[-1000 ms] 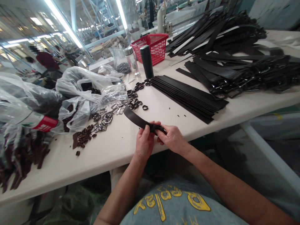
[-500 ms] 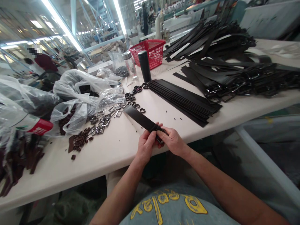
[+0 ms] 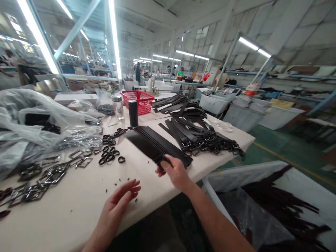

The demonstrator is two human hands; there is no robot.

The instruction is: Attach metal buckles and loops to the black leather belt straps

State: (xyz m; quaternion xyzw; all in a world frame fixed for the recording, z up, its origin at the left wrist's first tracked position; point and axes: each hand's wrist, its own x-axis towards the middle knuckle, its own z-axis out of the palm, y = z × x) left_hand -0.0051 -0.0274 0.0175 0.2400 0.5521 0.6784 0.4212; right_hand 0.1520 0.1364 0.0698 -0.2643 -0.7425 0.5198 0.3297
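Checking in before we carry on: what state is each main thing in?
Dark strap: held near one end
Right hand: closed on the strap
Left hand: open, empty
Stacked strips: flat, overlapping
Black cylinder: upright
Glass bottle: upright, capped
Red basket: upright
Black loops: loose
Metal buckles: loose, piled
White bin: open

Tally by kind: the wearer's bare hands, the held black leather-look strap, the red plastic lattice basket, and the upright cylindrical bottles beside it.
Left hand, right hand: 2
Held strap: 1
Basket: 1
Black bottle, clear metal-topped bottle: 2
Total: 6
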